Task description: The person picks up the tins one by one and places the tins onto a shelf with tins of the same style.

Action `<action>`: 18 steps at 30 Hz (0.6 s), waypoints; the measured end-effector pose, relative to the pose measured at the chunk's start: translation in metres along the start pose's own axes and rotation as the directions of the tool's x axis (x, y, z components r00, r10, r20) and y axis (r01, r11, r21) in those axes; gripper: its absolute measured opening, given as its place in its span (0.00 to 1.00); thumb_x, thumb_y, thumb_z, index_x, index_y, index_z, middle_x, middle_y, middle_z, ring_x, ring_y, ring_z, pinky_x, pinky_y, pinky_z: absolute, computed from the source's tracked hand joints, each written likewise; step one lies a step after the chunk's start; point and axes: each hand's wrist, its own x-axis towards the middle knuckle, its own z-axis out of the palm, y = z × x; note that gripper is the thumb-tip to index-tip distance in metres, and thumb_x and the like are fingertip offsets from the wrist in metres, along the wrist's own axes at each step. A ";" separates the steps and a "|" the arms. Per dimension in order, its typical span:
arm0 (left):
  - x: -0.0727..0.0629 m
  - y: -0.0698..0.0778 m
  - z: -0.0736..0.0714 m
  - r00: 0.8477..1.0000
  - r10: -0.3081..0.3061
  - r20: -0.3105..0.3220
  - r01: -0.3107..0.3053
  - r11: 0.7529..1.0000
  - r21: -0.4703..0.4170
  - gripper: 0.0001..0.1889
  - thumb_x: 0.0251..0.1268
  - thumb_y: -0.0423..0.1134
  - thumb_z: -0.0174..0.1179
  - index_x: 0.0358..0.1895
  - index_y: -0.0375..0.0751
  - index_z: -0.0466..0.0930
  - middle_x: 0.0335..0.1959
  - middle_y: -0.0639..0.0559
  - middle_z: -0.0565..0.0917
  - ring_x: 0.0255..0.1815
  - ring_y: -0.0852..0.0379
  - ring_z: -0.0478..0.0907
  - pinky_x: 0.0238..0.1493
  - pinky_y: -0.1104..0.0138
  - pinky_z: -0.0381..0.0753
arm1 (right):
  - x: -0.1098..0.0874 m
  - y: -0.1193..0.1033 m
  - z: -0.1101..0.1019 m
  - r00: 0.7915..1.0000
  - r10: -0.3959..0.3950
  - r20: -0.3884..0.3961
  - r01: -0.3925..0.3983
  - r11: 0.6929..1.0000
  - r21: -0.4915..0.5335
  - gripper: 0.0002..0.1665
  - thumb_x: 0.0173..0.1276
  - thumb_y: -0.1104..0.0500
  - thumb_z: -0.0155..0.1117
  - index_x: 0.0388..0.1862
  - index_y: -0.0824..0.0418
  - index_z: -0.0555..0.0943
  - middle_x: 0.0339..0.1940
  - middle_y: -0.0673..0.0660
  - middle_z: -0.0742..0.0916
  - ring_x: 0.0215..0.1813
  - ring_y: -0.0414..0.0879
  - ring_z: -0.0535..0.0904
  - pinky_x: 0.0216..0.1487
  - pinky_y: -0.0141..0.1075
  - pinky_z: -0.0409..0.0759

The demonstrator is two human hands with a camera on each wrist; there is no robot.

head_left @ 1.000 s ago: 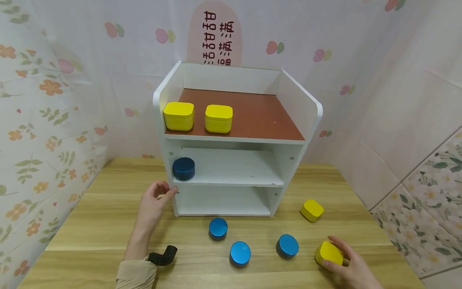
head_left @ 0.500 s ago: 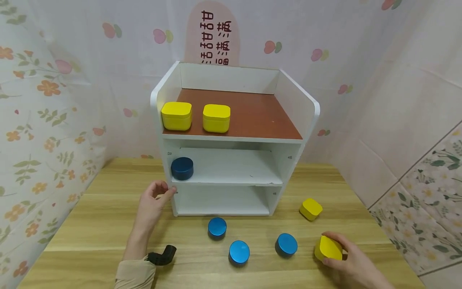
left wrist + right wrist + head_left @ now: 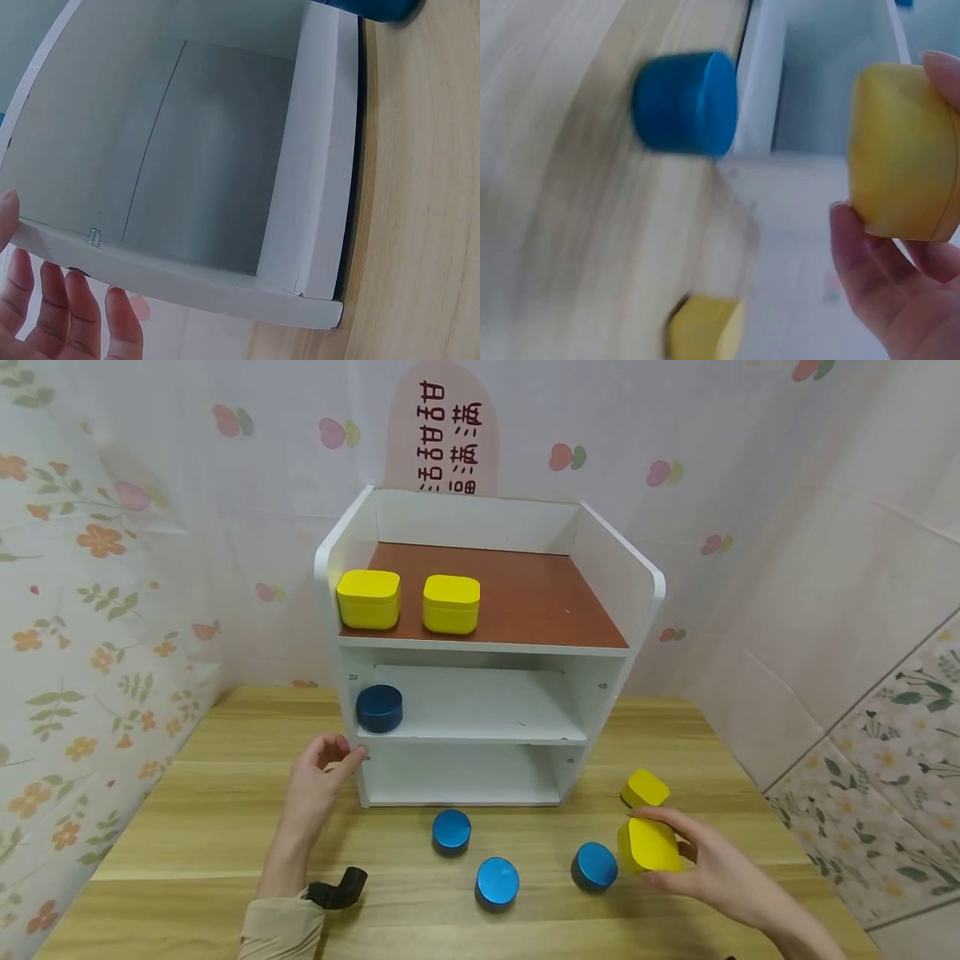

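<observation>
My right hand (image 3: 701, 864) pinches a yellow lidded tin (image 3: 651, 846) between thumb and fingers, raised over the table. Close up in the right wrist view, this same yellow tin (image 3: 900, 150) shows its lid seam. A second yellow tin (image 3: 647, 788) lies just behind it on the table. My left hand (image 3: 318, 775) is at the left side panel of a white shelf unit (image 3: 465, 775). In the left wrist view, the thumb is on one side of that panel's edge and the fingers (image 3: 79, 307) on the other. Two yellow tins (image 3: 369, 600) sit on the unit's brown top.
A round dark blue tin (image 3: 379, 708) occupies the left end of the middle shelf. Before the unit stand three round blue tins on the wooden table (image 3: 405, 910), one (image 3: 595, 867) close to my right hand. Patterned cloth (image 3: 262, 527) hangs behind and at the sides.
The yellow tin in my right hand has come up off the table and moved forward and left, towards the shelf unit. My left hand stays at the side panel.
</observation>
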 end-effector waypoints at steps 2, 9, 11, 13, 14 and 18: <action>0.000 0.001 0.000 1.000 -0.004 0.002 0.004 1.000 0.000 0.19 0.66 0.45 0.65 0.46 0.33 0.70 0.43 0.45 0.73 0.48 0.54 0.69 0.47 0.68 0.68 | 0.008 -0.012 0.000 0.998 -0.061 0.031 0.061 0.998 -0.013 0.38 0.56 0.52 0.77 0.65 0.54 0.72 0.62 0.55 0.78 0.54 0.41 0.75 0.51 0.36 0.77; -0.002 0.002 0.000 1.000 -0.010 0.009 0.010 1.000 -0.018 0.20 0.66 0.45 0.65 0.46 0.33 0.70 0.43 0.45 0.73 0.48 0.54 0.69 0.47 0.69 0.69 | 0.033 -0.052 -0.001 0.955 -0.247 0.162 0.232 0.967 0.106 0.36 0.63 0.56 0.73 0.68 0.53 0.69 0.60 0.55 0.76 0.52 0.47 0.76 0.55 0.33 0.74; -0.002 0.002 0.000 1.000 -0.009 0.010 0.009 1.000 -0.018 0.20 0.66 0.45 0.65 0.46 0.33 0.70 0.43 0.45 0.73 0.48 0.54 0.69 0.47 0.69 0.69 | 0.040 -0.063 -0.003 0.950 -0.252 0.182 0.240 0.967 0.086 0.35 0.63 0.54 0.72 0.68 0.49 0.69 0.60 0.53 0.76 0.52 0.46 0.76 0.55 0.34 0.74; -0.002 0.002 0.000 1.000 -0.009 0.009 0.009 1.000 -0.017 0.20 0.66 0.45 0.65 0.46 0.33 0.70 0.43 0.45 0.73 0.48 0.54 0.69 0.45 0.69 0.69 | 0.046 -0.075 -0.006 0.950 -0.240 0.200 0.232 0.971 0.064 0.35 0.63 0.53 0.73 0.67 0.48 0.69 0.60 0.51 0.76 0.51 0.47 0.76 0.55 0.36 0.75; -0.002 0.001 0.000 1.000 -0.011 0.009 0.011 1.000 -0.017 0.20 0.66 0.45 0.65 0.46 0.33 0.70 0.43 0.45 0.73 0.48 0.54 0.69 0.45 0.69 0.69 | 0.050 -0.081 -0.007 0.949 -0.236 0.209 0.231 0.972 0.051 0.35 0.62 0.53 0.73 0.67 0.47 0.70 0.60 0.51 0.77 0.50 0.47 0.77 0.54 0.37 0.75; -0.001 -0.001 0.000 1.000 -0.009 0.014 0.009 1.000 -0.020 0.20 0.66 0.45 0.65 0.46 0.33 0.70 0.43 0.45 0.73 0.48 0.53 0.69 0.46 0.67 0.69 | 0.065 -0.108 -0.018 0.938 -0.268 0.219 0.270 0.963 0.021 0.35 0.62 0.55 0.74 0.66 0.51 0.71 0.59 0.51 0.77 0.48 0.48 0.76 0.52 0.40 0.77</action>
